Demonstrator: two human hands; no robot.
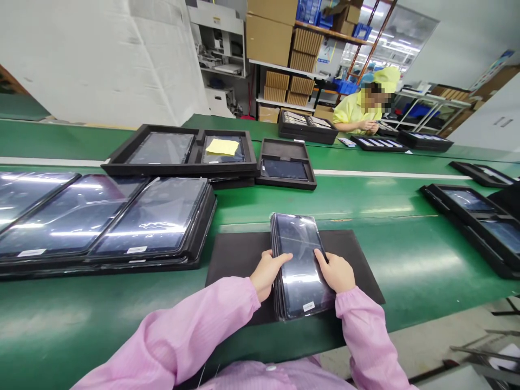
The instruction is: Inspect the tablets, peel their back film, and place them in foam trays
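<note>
A stack of tablet-sized display panels [303,238] is gripped at both long sides, a small white label at the near end of the top one. My left hand [265,272] wraps the left edge, its thumb lying on the glass. On the right edge, my right hand [339,272] is closed with its thumb over the rim; its other fingers are mostly hidden. Beneath the stack lies a black mat [241,254]; whether the stack touches it, I cannot tell.
Larger panels in black trays [150,219] lie left on the green bench [390,249]. Behind are a tray with a yellow paper [222,147] and a smaller tray [284,188]. More trays [467,222] stand right. A co-worker in yellow [353,112] handles something across the bench.
</note>
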